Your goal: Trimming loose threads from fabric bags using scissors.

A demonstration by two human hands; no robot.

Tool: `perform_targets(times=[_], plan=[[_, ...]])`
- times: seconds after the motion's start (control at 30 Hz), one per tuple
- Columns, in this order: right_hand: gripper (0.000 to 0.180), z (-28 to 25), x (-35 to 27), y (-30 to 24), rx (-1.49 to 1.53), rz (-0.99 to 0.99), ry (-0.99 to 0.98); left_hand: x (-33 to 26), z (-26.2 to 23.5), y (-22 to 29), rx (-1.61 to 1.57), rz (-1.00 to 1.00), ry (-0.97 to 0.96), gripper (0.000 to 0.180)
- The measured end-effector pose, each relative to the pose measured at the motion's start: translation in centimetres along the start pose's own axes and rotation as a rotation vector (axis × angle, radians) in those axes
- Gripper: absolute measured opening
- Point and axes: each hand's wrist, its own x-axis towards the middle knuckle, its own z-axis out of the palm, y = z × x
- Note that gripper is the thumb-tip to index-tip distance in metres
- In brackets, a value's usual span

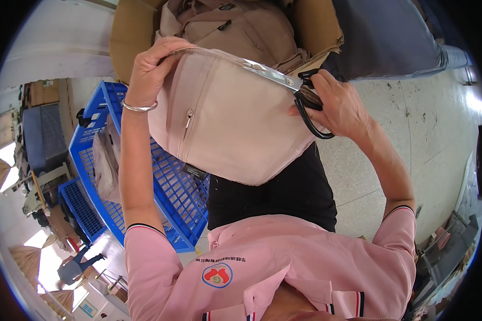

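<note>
So a pale pink backpack (225, 123) is held up in the middle of the view, above the lap, with its zipped front pocket turned toward the camera. Its top edge is pinched by the left hand (152, 67), grip closed on the fabric at the upper left corner; a silver bangle (139, 107) is worn on that wrist. Over on the right, a pair of scissors (284, 80) with black handles is held by the right hand (337, 104), fingers closed through the loops. The metal blades are laid flat along the bag's top edge, pointing left, and look shut, though that can't be told for sure.

Farther off, a cardboard box (128, 37) is seen with more beige bags (235, 27) stuffed inside it. To the left, a blue plastic crate (171, 198) is set on the floor, with a bit of greyish fabric (106, 166) lying in it. A pink polo shirt (284, 267) and black trousers (273, 198) are worn by the person. The speckled concrete floor (412, 123) is visible on the right.
</note>
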Motion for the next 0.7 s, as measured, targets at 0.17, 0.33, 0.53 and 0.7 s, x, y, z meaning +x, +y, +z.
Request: perform_targets(times=[0.17, 0.33, 0.53, 0.7], plan=[[0.056, 0.7, -1.4, 0.0, -0.009, 0.049, -0.024, 0.2, 0.7, -0.1, -0.047, -0.01, -0.025, 0.028], [0.057, 0.8, -1.9, 0.2, 0.019, 0.011, 0.105, 0.5, 1.3, 0.3, -0.08, 0.026, -0.045, 0.027], [0.056, 0.0, -1.5, 0.1, -0.018, -0.002, 0.076, 0.8, 1.6, 0.9, -0.044, 0.072, -0.063, 0.026], [0.055, 1.2, -2.6, -0.2, 0.096, 0.048, 0.123, 0.8, 2.1, 0.9, -0.044, 0.022, -0.078, 0.026]])
